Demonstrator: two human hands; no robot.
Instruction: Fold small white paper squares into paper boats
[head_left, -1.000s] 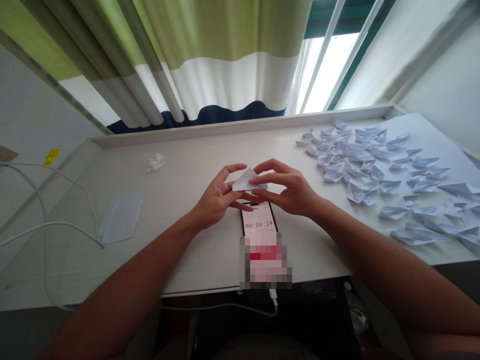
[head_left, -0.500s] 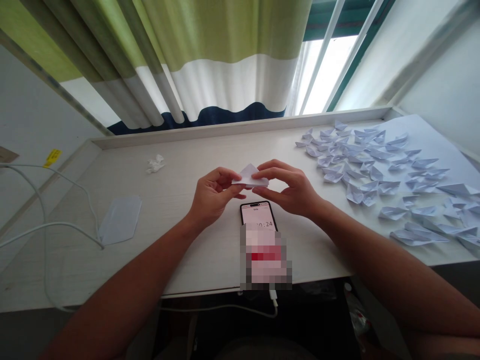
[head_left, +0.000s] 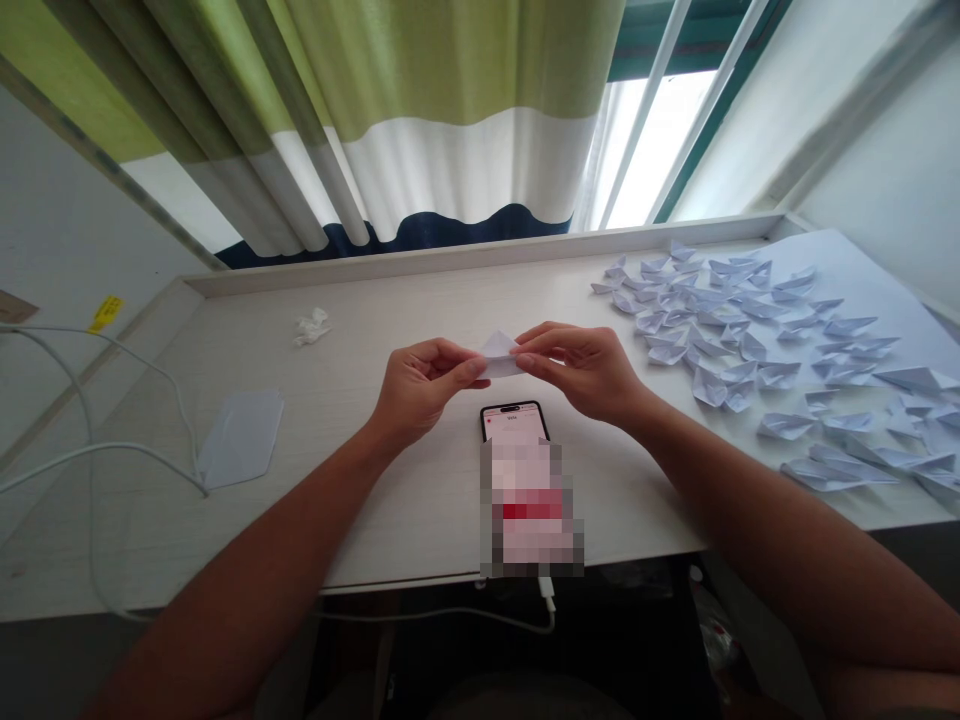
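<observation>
A small folded white paper piece (head_left: pixel 498 356) is held above the pale desk (head_left: pixel 375 500) between both hands. My left hand (head_left: pixel 420 385) pinches its left end with fingers curled. My right hand (head_left: pixel 581 368) pinches its right end with thumb and fingertips. Just below the hands a phone (head_left: pixel 514 423) lies flat on the desk, its lower part blurred out.
Several folded white paper boats (head_left: pixel 750 340) are spread over the desk's right side on a white sheet. A face mask (head_left: pixel 240 437) and white cables (head_left: pixel 90 450) lie at the left, a crumpled paper scrap (head_left: pixel 311 326) farther back. Striped curtains (head_left: pixel 390 120) hang behind.
Both hands have closed tighter on the paper piece and drawn it slightly up and away from the phone; the paper looks smaller and more pinched between the fingertips.
</observation>
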